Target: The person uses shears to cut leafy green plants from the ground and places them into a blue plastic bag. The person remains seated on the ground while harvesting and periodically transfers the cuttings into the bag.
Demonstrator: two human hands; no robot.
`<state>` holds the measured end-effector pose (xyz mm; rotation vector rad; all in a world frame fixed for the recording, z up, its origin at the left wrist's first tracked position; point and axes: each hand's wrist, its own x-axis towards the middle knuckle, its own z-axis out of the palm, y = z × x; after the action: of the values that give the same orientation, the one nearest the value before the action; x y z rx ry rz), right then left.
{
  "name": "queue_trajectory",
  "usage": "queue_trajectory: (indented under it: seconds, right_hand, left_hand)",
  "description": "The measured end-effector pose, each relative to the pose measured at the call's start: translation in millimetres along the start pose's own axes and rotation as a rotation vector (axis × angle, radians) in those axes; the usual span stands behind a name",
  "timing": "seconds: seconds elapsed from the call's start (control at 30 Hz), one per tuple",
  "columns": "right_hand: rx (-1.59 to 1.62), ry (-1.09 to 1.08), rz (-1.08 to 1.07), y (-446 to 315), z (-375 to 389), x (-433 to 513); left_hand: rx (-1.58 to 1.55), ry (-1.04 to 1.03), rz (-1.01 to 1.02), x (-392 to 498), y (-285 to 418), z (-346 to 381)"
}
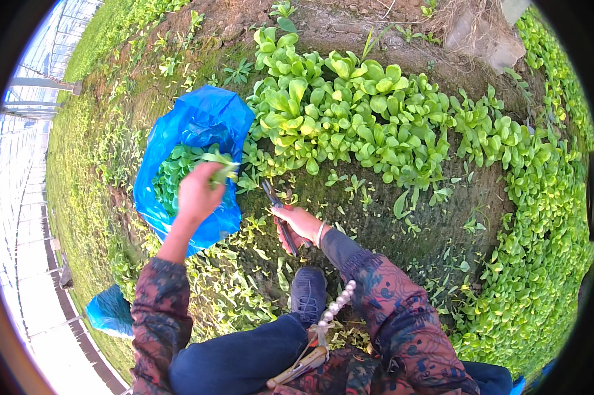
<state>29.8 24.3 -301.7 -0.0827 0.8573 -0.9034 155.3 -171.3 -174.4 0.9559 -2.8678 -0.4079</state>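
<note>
My left hand [201, 192] is over the mouth of a blue plastic bag [193, 113] and grips a small bunch of green leaves [222, 165], slightly blurred. Inside the bag lies a heap of cut leafy greens [171, 173]. To the right of the bag, my right hand [299, 223] holds dark hand shears [273, 193], their tips pointing away from me. Something red shows around the fingers of that hand; I cannot tell what it is. Beyond the shears grows a dense patch of light-green leafy plants [346, 113] with rounded leaves.
Bare, mossy soil [376, 217] with scattered leaves lies right of the shears. More leafy plants [539, 276] curve along the right side. My shoe [308, 295] stands close below my right hand. A second blue bag [112, 311] sits at lower left. A pale stone-like block [484, 39] lies at upper right.
</note>
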Motion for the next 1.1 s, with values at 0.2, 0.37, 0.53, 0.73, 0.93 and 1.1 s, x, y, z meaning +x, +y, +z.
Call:
queue_trajectory:
  seconds: [0.2, 0.37, 0.53, 0.73, 0.93, 1.1]
  right_hand:
    - [0.001, -0.066, 0.098, 12, 7, 7]
    - [-0.010, -0.032, 0.141, 13, 10, 28]
    - [0.001, 0.057, 0.122, 7, 17, 47]
    - [0.038, 0.060, -0.012, 6, 12, 51]
    - [0.091, 0.134, 0.024, -6, 17, 60]
    - [0.112, 0.118, 0.084, -16, 11, 72]
  left_hand:
    - [0.466, -0.092, -0.147, -9, -30, -52]
    - [0.145, -0.448, 0.075, -9, 25, 12]
    - [0.268, -0.466, -0.036, 0, 13, 67]
    - [0.031, -0.263, 0.044, 3, -41, 97]
    - [0.029, -0.210, -0.029, 31, -37, 84]
    - [0.189, -0.333, 0.000, 48, -17, 86]
